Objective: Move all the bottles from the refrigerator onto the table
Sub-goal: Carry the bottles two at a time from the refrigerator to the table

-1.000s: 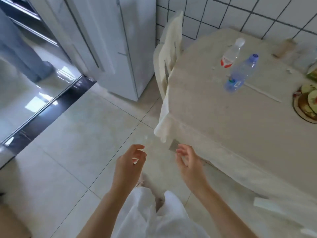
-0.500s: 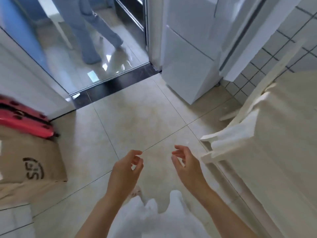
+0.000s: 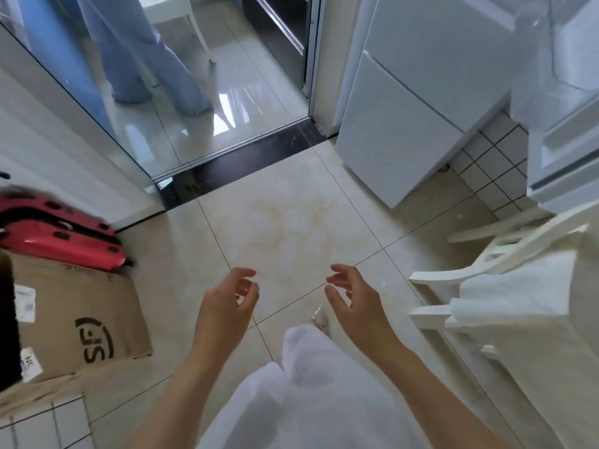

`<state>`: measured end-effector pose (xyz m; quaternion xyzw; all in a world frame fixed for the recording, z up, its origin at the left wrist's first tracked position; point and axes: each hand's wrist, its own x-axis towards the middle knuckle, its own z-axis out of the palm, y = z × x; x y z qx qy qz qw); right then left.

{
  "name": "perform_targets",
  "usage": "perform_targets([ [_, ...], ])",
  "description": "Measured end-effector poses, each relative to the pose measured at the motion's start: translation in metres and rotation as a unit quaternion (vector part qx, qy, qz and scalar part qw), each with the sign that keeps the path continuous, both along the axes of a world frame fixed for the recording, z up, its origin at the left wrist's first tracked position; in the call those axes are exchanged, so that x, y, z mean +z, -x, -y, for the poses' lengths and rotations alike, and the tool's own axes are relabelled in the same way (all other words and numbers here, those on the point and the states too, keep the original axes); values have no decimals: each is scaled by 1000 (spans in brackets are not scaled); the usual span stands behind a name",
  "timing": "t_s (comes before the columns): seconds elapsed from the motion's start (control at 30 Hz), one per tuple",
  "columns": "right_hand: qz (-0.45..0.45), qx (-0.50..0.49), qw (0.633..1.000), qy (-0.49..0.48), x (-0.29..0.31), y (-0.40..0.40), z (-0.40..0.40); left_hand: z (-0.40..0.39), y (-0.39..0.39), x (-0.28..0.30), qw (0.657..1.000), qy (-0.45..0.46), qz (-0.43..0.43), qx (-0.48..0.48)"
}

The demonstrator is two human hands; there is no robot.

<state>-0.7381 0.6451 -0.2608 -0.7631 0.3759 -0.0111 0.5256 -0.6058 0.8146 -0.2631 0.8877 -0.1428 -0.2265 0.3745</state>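
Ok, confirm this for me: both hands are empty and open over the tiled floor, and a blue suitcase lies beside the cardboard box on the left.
One detail is wrong: the suitcase is red, not blue, as the head view shows. The rest holds: the left hand and right hand are empty and open over the floor, and the cardboard box is beside it.

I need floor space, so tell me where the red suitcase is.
The red suitcase lies at the left edge of the head view, on the floor against the white wall, just beyond the cardboard box.

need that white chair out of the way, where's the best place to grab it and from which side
Probably the chair's slatted backrest, its top rail nearest the right hand. Come from the open floor side: the cloth-covered table blocks the other side, and both hands are empty.
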Motion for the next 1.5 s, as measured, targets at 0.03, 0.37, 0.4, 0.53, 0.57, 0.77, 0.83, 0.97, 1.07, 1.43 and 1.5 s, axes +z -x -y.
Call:
perform_targets([
  [0.03,-1,-4,1000,-1,-1,-9,7,8,-10,0,1000,0,0,-5],
  [0.37,2,13,1000,23,3,-135,121,128,-118,7,999,8,-8,-41],
  [0.4,4,14,999,29,7,-148,135,143,-130,9,999,9,-7,-49],
  [0.53,14,-2,999,46,20,-194,192,204,-179,12,997,14,1,-71],
  [0.57,14,-10,999,46,22,-203,205,218,-190,14,997,14,0,-77],
  [0.77,25,-79,995,47,30,-261,277,302,-268,16,992,22,6,-124],
  [0.83,27,-107,993,52,29,-282,302,334,-295,16,989,28,11,-143],
  [0.97,37,-164,984,57,33,-324,350,401,-351,21,982,47,14,-183],
  [1.07,44,-207,975,72,42,-355,387,452,-397,30,970,65,24,-234],
  [1.43,82,-348,925,128,87,-422,514,649,-497,78,920,141,59,-361],
  [1.5,88,-360,918,142,97,-425,539,683,-500,89,908,155,67,-383],
])
